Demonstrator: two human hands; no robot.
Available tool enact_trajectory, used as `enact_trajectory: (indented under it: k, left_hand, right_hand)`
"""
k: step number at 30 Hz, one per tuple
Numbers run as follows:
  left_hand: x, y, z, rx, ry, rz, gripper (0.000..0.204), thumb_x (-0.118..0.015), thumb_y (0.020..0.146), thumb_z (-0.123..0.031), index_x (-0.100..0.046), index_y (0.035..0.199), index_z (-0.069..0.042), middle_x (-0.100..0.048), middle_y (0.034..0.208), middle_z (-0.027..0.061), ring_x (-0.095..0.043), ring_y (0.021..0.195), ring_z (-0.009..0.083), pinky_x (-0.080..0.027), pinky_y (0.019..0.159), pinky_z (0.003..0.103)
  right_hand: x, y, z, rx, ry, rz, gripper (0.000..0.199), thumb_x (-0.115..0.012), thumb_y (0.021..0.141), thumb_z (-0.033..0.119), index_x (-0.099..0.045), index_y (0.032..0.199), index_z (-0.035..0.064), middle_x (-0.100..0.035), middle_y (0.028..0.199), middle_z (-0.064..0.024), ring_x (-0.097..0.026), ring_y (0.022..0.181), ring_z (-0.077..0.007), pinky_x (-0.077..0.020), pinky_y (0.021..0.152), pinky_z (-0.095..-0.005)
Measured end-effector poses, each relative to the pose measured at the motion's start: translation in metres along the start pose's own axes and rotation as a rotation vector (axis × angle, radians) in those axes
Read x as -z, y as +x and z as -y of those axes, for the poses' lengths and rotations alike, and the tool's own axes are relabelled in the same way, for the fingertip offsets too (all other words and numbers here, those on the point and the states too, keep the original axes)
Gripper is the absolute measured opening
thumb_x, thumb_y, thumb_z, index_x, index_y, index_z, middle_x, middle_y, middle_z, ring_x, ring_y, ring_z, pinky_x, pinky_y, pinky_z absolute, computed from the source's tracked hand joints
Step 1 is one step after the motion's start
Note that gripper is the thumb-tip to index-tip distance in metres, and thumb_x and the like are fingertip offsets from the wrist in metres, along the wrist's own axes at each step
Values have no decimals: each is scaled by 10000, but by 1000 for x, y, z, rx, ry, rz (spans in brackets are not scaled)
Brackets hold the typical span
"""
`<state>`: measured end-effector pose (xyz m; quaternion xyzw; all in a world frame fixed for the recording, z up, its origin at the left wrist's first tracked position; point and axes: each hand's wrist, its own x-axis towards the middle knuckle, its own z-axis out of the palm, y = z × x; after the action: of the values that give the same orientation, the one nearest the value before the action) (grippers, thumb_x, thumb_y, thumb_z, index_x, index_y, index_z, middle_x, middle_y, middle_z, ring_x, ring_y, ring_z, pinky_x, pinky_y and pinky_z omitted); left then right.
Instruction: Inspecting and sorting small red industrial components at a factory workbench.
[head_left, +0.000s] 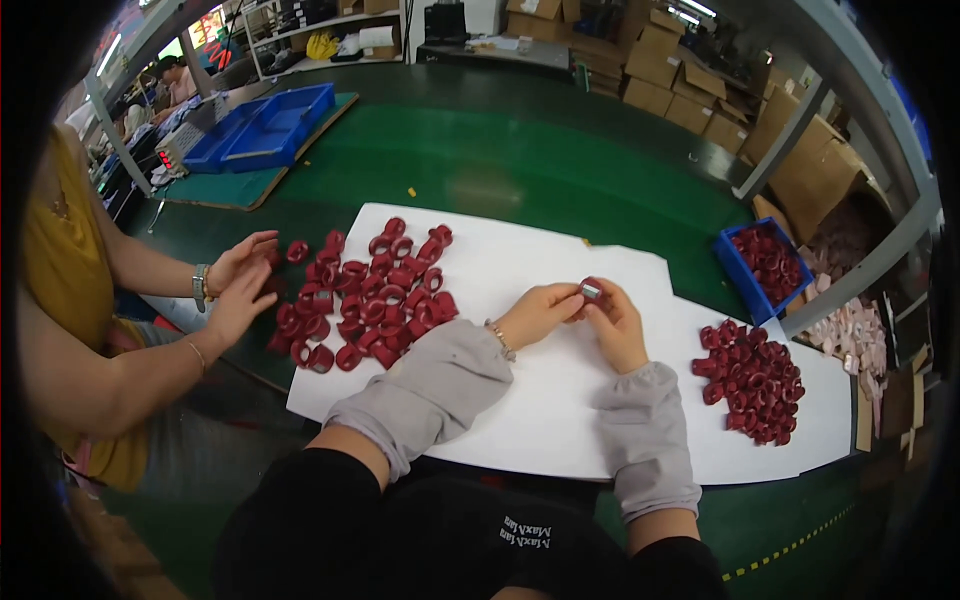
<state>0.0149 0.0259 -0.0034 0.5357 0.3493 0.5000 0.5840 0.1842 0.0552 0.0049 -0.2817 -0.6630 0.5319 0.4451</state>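
Between my two hands, above the white sheet (540, 425), is a small dark red ring-shaped part (592, 290) with a pale rectangular patch on it. My left hand (543, 314) pinches it from the left, fingertips closed. From the right, the closed fingers of my right hand (618, 328) grip the same part. Grey sleeve covers are on both forearms. On the left of the sheet lies a loose heap of similar dark red ring-shaped parts (385, 295). A denser pile of them (752, 382) sits at the right.
At the left, a co-worker's hands (238, 290) are beside the left heap. A blue bin (727, 262) of red parts stands at the right, near a metal post (800, 130). Blue trays (275, 128) lie at the back left. Cardboard boxes (655, 60) are stacked behind the green table.
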Motion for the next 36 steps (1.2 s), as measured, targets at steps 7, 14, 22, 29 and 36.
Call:
enact_trajectory:
  k: [7, 14, 22, 29, 36]
  left_hand:
    - [-4, -5, 2, 26, -2, 24, 329, -479, 943, -164, -508, 1208, 29, -600, 1041, 65, -566, 894, 112, -472, 811, 249]
    - [-3, -5, 4, -18, -2, 33, 332, -468, 949, -183, -512, 1208, 20, -601, 1048, 59, -566, 886, 105, -472, 811, 252]
    - [-3, 0, 4, 3, 8, 40, 333, -475, 946, -187, -512, 1204, 20, -597, 1037, 60, -567, 892, 109, -476, 805, 255]
    - [0, -3, 8, 29, -26, 37, 320, -490, 934, -158, -513, 1190, 31, -590, 1043, 65, -570, 896, 114, -478, 804, 255]
    - [-2, -6, 0, 10, 27, -61, 296, -507, 917, -138, -514, 1158, 34, -608, 1008, 86, -579, 871, 116, -490, 798, 262]
  right_hand:
    - [-5, -7, 3, 48, -231, -43, 398, -626, 777, 38, -515, 1156, -14, -593, 1037, -88, -581, 914, -159, -471, 825, -281]
    - [-8, -5, 11, 49, -289, -68, 357, -638, 772, 51, -538, 1110, -9, -602, 1005, -81, -584, 897, -157, -473, 808, -277]
    - [-5, -4, 11, 12, -190, -59, 353, -646, 770, 54, -545, 1103, -6, -603, 991, -69, -576, 884, -142, -470, 802, -267]
    - [-8, -6, 11, 10, -291, -34, 388, -633, 792, 72, -517, 1154, -4, -590, 1033, -74, -571, 899, -143, -470, 809, -270]
    - [18, 15, 5, 3, 160, -286, 536, -592, 838, 106, -358, 1314, 31, -476, 1239, -106, -521, 1050, -188, -424, 915, -329]
